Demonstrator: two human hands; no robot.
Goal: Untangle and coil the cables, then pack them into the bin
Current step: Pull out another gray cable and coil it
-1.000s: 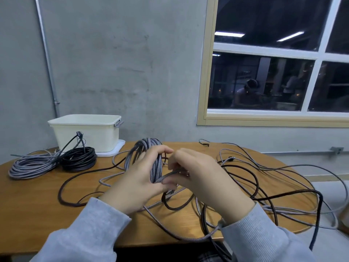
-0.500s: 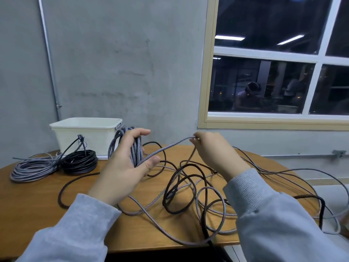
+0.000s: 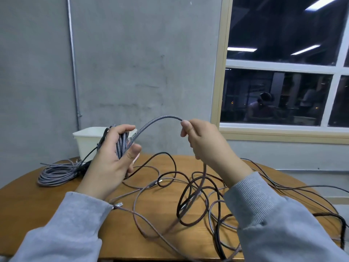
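My left hand [image 3: 110, 159] grips a bundle of grey braided cable loops [image 3: 122, 143], raised above the table. From the bundle one strand of the same grey cable [image 3: 154, 121] arches up to my right hand [image 3: 205, 142], which pinches it between thumb and fingers. Below that hand the strand drops into a tangle of dark and grey cables [image 3: 196, 197] spread over the wooden table [image 3: 56, 197]. A white bin [image 3: 86, 142] stands at the back left, partly hidden by my left hand.
A finished grey coil [image 3: 56, 173] lies on the table left of my hand, near the bin. Loose cables trail off the right edge of the table. A grey wall and a window stand behind.
Both hands have risen from the table. My right hand moved away from the left and drew a strand up into an arch. The camera tilted up.
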